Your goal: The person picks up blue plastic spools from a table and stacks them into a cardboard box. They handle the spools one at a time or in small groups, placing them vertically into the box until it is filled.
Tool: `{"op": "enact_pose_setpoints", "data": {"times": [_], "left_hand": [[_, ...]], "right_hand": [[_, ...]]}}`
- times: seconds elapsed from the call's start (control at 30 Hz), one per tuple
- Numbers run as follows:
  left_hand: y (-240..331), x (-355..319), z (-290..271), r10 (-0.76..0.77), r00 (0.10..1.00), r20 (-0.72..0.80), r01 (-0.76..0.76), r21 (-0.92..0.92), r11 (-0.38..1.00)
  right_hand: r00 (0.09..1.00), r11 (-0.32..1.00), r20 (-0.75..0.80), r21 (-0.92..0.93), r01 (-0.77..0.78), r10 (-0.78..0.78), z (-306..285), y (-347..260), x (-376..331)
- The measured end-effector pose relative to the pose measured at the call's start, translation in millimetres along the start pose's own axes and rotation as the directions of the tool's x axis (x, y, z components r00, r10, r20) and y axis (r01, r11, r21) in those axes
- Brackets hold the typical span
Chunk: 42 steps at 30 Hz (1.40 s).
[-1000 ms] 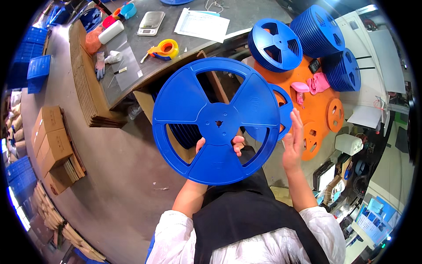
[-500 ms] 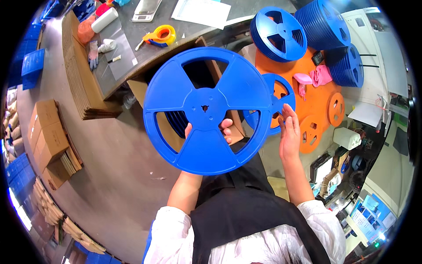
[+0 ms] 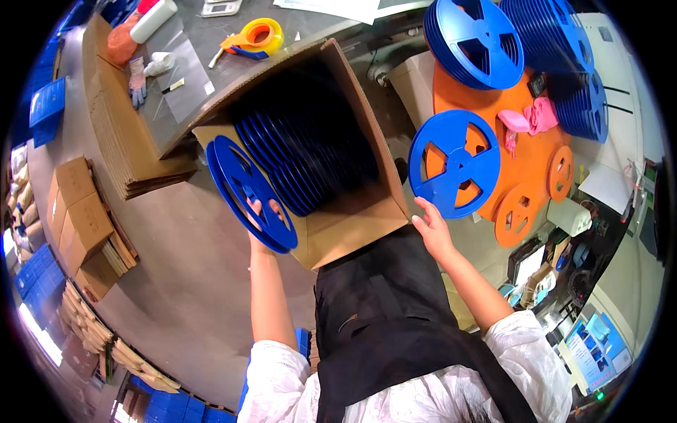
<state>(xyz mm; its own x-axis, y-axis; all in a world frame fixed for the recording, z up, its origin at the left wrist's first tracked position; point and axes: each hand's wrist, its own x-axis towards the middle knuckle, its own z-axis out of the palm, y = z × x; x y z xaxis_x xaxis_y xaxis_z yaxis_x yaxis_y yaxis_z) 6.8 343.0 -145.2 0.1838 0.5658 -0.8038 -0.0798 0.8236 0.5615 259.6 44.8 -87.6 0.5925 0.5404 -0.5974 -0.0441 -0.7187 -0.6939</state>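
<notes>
two hands at the cardboard box [image 3: 352, 225]: left hand [image 3: 262, 224] grips a blue reel [image 3: 248, 192] edge-on at the box mouth; right hand [image 3: 431, 229], fingers spread, rests on the box's right corner. reel stacks [image 3: 474, 42] lie beyond the box.

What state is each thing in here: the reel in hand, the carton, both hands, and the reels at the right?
Blue reel: held edge-on, tilted, at the carton's mouth.
Left hand: fingers gripping the blue reel.
Right hand: open, resting at the carton's corner.
Cardboard carton: open, tipped toward the person, holding a row of upright reels.
Reel stack: lying flat on the orange surface.
Single reel: separate, face up.
</notes>
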Motion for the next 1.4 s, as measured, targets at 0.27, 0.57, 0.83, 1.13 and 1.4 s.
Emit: {"op": "enact_pose_setpoints", "data": {"times": [0.27, 0.57, 0.83, 1.13, 1.4], "left_hand": [[1.7, 94.7, -5.3, -0.002, 0.999, 0.050, 0.001, 0.014, 1.000], [4.8, 128.4, 9.3, -0.062, 0.997, 0.043, 0.061, 0.027, 0.998], [10.9, -0.1, 2.3, 0.388, 0.918, 0.083, -0.368, 0.543, 0.755], [-92.0, -84.8, 11.6, -0.142, 0.989, 0.049, 0.099, 0.498, 0.862], [-109.0, -104.5, 127.9, -0.317, 0.799, 0.510, -0.038, 0.570, 0.821]], "right_hand": [[0.996, 0.996, 0.034, -0.009, -0.083, 0.084, -2.5, 10.5, 7.2], [0.991, 0.991, 0.015, 0.005, -0.135, 0.135, 1.0, 28.2, 4.1], [0.966, 0.862, -0.202, -0.506, 0.037, -0.159, -13.3, 61.7, 19.0], [0.912, 0.659, -0.213, -0.748, 0.079, -0.351, 11.0, 50.3, 78.3], [0.830, 0.813, -0.346, -0.547, 0.201, -0.438, -19.1, -15.2, -2.6]]}}
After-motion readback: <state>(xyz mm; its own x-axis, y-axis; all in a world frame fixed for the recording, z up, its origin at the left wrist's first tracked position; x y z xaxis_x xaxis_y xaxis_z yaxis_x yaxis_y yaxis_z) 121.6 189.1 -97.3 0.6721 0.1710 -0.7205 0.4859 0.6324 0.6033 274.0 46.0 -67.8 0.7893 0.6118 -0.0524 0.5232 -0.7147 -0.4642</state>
